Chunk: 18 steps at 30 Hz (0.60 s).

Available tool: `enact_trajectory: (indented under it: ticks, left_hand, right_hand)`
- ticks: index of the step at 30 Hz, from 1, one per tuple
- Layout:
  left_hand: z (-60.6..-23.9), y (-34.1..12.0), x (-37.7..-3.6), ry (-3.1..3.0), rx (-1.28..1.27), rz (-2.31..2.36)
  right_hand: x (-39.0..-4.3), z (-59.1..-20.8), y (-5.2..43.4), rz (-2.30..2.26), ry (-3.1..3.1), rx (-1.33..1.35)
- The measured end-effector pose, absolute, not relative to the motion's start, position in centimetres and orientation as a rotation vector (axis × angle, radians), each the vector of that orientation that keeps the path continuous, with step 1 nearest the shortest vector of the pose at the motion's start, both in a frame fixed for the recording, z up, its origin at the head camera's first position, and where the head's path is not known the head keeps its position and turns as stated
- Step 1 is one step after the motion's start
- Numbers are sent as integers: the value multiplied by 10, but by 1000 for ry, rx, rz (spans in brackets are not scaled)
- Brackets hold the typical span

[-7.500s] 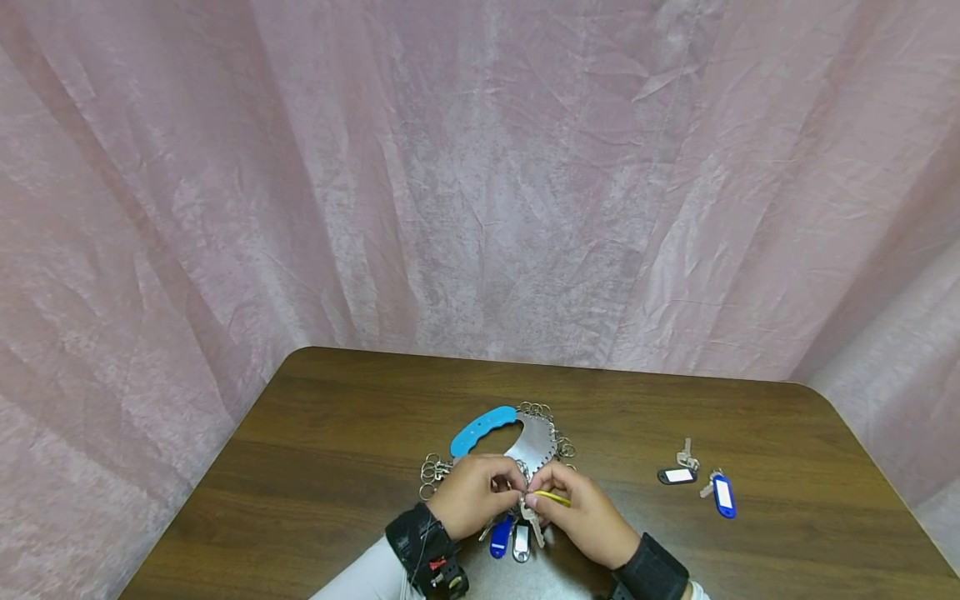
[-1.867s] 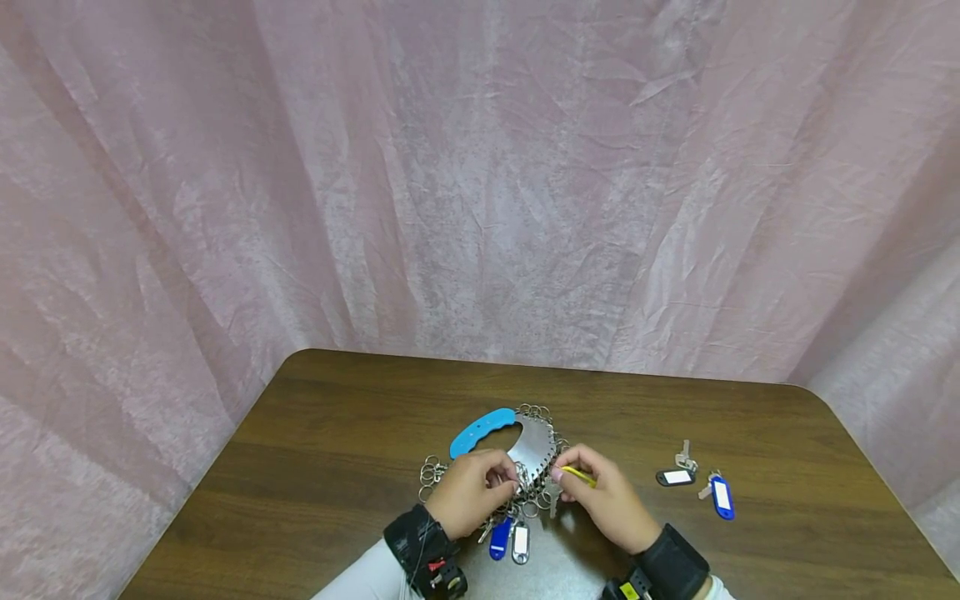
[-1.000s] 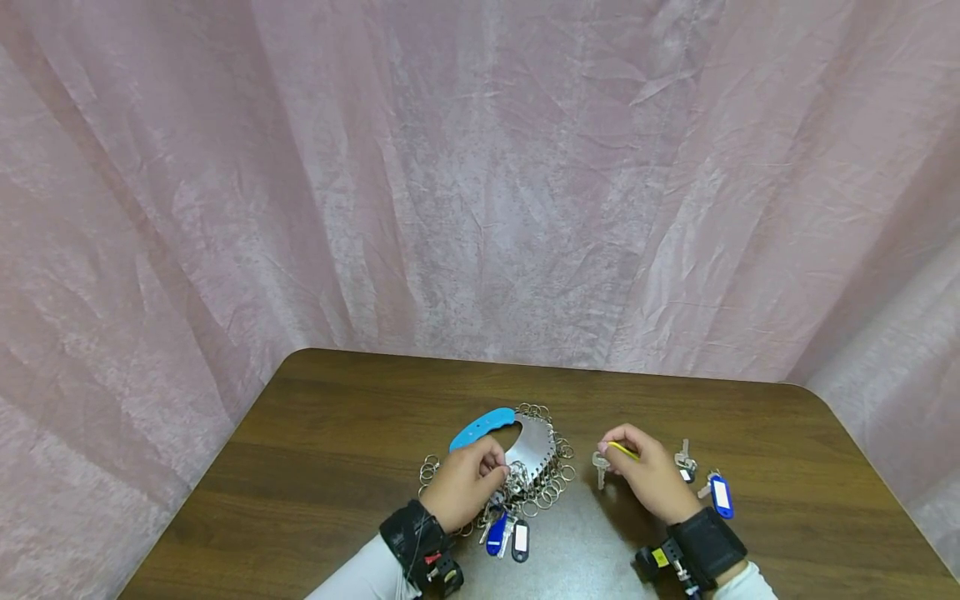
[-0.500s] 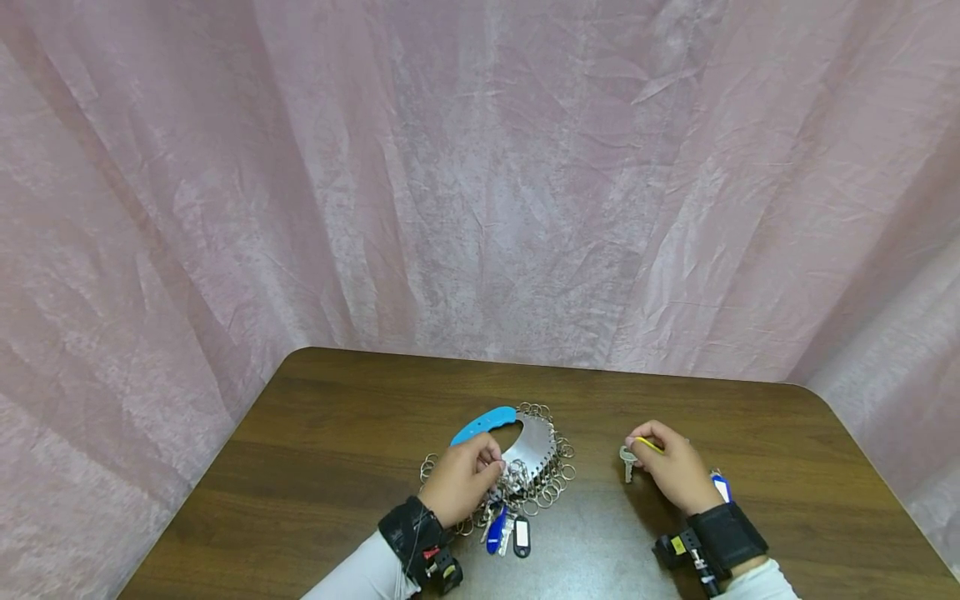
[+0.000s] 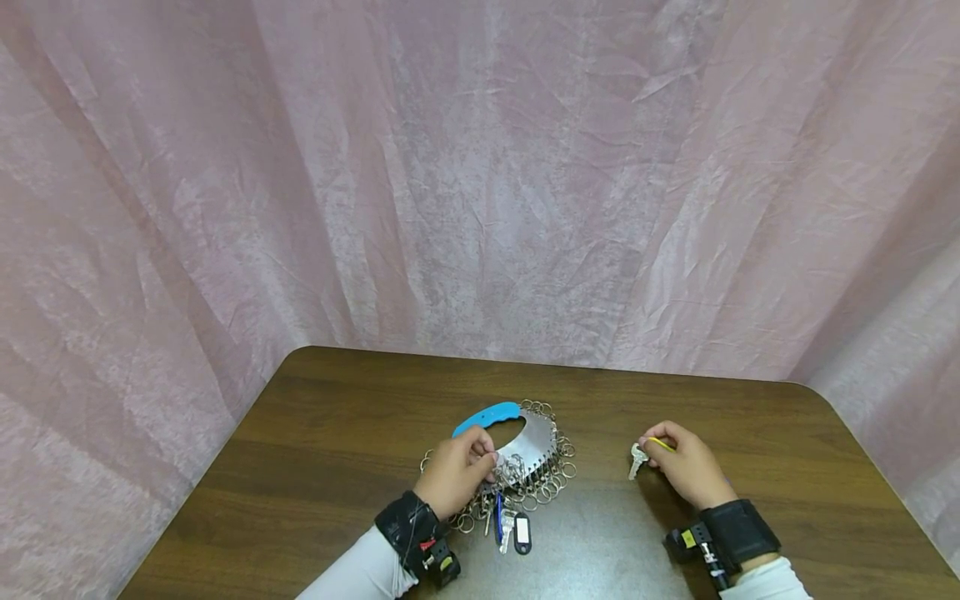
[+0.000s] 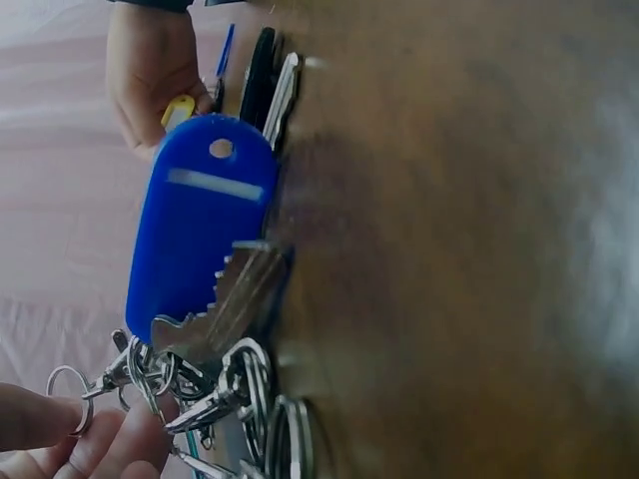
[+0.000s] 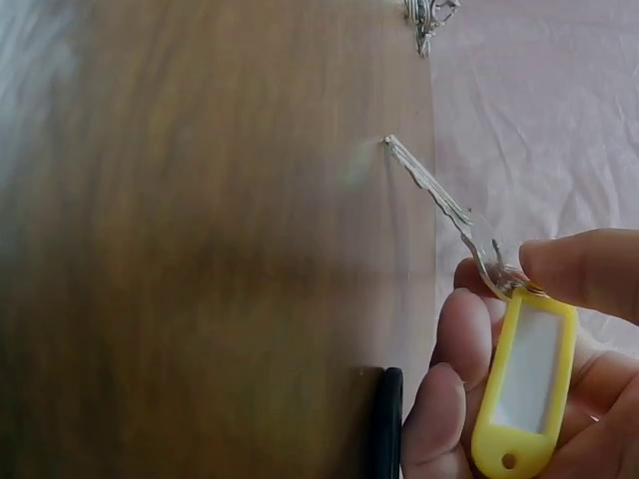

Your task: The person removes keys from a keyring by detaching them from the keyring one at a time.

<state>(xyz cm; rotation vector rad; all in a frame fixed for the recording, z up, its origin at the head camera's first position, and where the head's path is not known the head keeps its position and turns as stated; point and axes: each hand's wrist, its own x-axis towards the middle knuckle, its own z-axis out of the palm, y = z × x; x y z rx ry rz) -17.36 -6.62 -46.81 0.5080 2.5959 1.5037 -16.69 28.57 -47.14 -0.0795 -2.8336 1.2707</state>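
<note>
On the right of the brown table (image 5: 345,417), the right hand (image 5: 692,468) is pinching the ring end of a yellow tag (image 7: 524,374), thumb and fingertips pressed together, and a silver key (image 7: 434,190) is dangling from that pinch, its blade slanting down towards the wood (whether the tip is touching, I can't tell). Well apart from it, the left hand (image 5: 452,477) is gripping a small metal ring (image 6: 89,392), thumb and fingers nearly meeting, beside a toothed metal plate (image 5: 536,437) that is bristling with rings. The plate's light-blue handle (image 5: 491,414) is curving out from behind that hand. Nearer me, a dark-blue tag (image 6: 200,225) is standing on edge, and a black tag (image 5: 522,533) is showing its white label just beside it.
</note>
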Motion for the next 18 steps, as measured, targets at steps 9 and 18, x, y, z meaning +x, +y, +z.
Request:
enact_trajectory:
  ticks: [9,18]
  left_hand:
    - [-470,-70,-179,2671,450,1510]
    - [-471,-71,-181,2827,401,1408]
  right_hand:
    - [-166,-472,289,1073,-2922,-48]
    - [-165,-472,289,983,-2965,4]
